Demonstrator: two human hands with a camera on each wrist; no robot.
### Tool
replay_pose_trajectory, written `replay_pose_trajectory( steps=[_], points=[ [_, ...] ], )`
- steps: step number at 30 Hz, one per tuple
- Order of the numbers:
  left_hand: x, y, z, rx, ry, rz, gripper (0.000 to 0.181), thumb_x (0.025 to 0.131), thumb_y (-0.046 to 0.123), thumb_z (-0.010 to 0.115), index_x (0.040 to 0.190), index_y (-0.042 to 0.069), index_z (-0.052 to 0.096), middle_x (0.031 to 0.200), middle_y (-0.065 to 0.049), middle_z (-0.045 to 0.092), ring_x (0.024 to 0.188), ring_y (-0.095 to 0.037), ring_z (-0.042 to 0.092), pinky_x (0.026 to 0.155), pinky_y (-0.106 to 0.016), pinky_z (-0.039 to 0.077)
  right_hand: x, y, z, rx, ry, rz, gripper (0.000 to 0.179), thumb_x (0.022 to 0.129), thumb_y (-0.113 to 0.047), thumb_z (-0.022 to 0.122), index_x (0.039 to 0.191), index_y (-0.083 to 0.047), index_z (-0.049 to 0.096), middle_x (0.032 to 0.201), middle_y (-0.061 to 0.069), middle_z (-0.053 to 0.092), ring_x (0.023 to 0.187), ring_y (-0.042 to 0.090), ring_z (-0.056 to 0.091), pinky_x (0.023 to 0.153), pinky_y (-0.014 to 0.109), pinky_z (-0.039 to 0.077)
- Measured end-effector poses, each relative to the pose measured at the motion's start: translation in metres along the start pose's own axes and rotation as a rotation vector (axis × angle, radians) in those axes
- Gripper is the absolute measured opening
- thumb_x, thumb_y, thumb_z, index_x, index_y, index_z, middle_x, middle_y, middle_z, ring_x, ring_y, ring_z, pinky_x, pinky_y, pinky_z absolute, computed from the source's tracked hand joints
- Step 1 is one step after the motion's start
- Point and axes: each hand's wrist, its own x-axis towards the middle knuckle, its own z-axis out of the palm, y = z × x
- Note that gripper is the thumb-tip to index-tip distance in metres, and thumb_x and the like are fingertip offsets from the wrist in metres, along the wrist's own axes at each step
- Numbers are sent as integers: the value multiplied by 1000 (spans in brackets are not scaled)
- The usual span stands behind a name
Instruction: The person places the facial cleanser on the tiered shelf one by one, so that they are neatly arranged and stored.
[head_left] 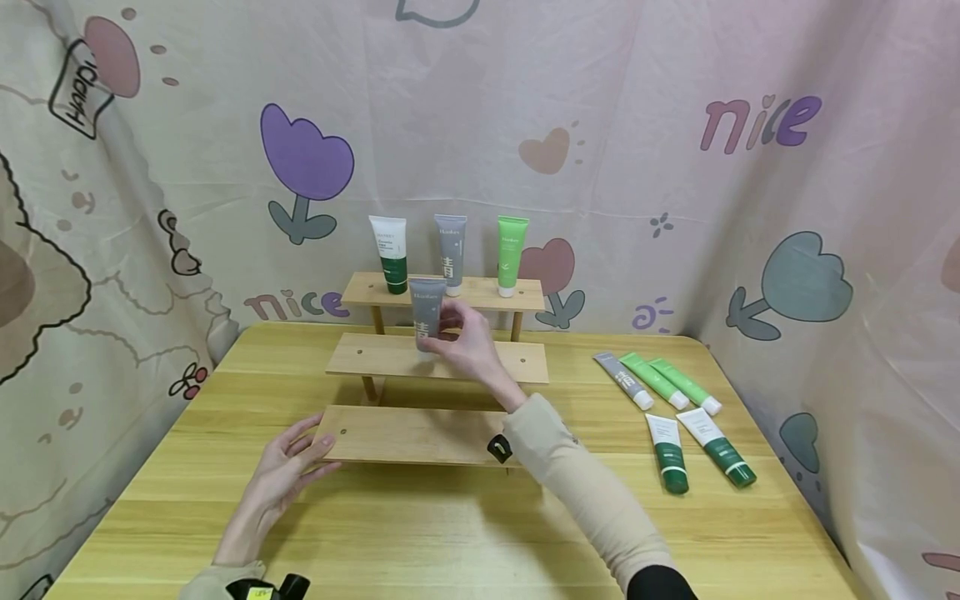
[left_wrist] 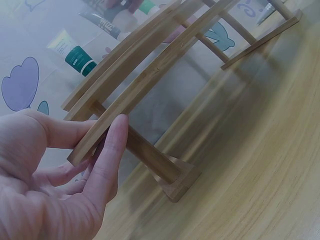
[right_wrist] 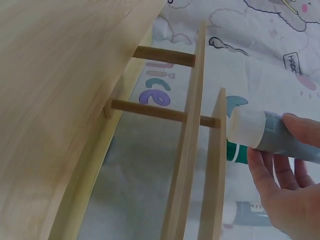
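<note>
My right hand [head_left: 474, 348] pinches a grey squeeze tube [head_left: 426, 302] near its white cap, holding it upright with the cap down at the middle step of a three-step wooden display stand [head_left: 412, 437]. In the right wrist view, thumb and fingers lie on either side of the same grey tube [right_wrist: 287, 136]. My left hand [head_left: 281, 468] grips the left end of the lowest board, thumb on one face and fingers on the other. The top step bears a white-and-green tube [head_left: 391, 250], another grey tube [head_left: 452, 246] and a green tube [head_left: 512, 250], all standing on their caps.
On the wooden table [head_left: 187, 492], right of the stand, lie a grey tube [head_left: 624, 381], two green tubes [head_left: 654, 380] and two white-and-green tubes [head_left: 667, 454]. A patterned cloth [head_left: 615, 67] hangs behind and along both sides.
</note>
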Motion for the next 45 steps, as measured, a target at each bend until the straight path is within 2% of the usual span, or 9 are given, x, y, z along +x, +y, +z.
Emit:
replay_pose_trajectory(
  steps=[4, 10, 13, 19, 22, 28, 34, 37, 45],
  points=[
    [0, 0, 0, 0, -9, 2, 74, 104, 10, 56, 160, -2, 9, 155, -30, 13, 95, -6, 64, 89, -22, 63, 4, -3, 7, -13, -7, 3, 48, 81, -2, 82, 124, 1, 61, 117, 21, 69, 106, 33, 70, 95, 33, 63],
    [0, 0, -1, -14, -19, 1, 75, 104, 11, 55, 160, -2, 7, 160, -34, 2, 91, -7, 65, 88, -20, 63, 10, -4, 18, 8, -14, 28, 48, 80, -1, 82, 124, 1, 61, 118, 20, 69, 107, 33, 70, 94, 31, 63],
    [0, -1, -1, -7, -18, 2, 75, 104, 11, 55, 160, -2, 7, 157, -33, 7, 92, -8, 64, 89, -21, 63, 12, -4, 24, 31, -17, 51, 47, 80, 0, 82, 122, 1, 61, 117, 20, 70, 106, 33, 70, 93, 29, 63],
    [0, -1, -1, -4, -2, -3, 74, 103, 10, 57, 159, -2, 10, 140, -17, 30, 93, -10, 65, 89, -23, 64, 16, -2, 36, 31, -26, 64, 45, 81, 0, 82, 120, -1, 61, 117, 19, 69, 105, 30, 70, 90, 26, 63],
    [1, -1, -1, -8, 1, -9, 74, 103, 10, 57, 159, -2, 10, 139, -16, 30, 91, -10, 65, 89, -23, 64, 17, -1, 41, 17, -32, 66, 45, 81, -2, 82, 120, -2, 61, 118, 17, 69, 105, 28, 70, 90, 25, 63],
    [0, 0, 0, -5, -6, -9, 74, 104, 10, 56, 160, -1, 9, 149, -24, 19, 95, -7, 64, 90, -22, 63, 19, 1, 49, -5, -35, 66, 45, 82, -5, 82, 121, -2, 61, 119, 16, 69, 105, 26, 70, 90, 24, 63],
    [1, 0, -1, -2, 4, -11, 73, 103, 10, 57, 159, -1, 11, 129, -9, 40, 95, -9, 65, 90, -23, 64, 22, 3, 55, -16, -43, 73, 45, 83, -5, 81, 123, -2, 60, 120, 16, 69, 106, 27, 70, 92, 28, 63],
    [1, 0, -1, -4, 4, -10, 73, 103, 10, 57, 159, -1, 12, 122, -4, 44, 95, -9, 65, 90, -24, 64, 23, 4, 57, -14, -49, 76, 45, 83, -5, 81, 124, -2, 60, 120, 16, 69, 106, 27, 70, 92, 28, 63],
    [1, 0, -1, 0, 5, -17, 73, 103, 10, 57, 160, 0, 11, 128, -8, 41, 95, -8, 64, 90, -23, 64, 25, 8, 60, -5, -57, 78, 46, 84, -2, 80, 125, -1, 60, 121, 17, 68, 108, 28, 69, 94, 30, 63]
  ],
)
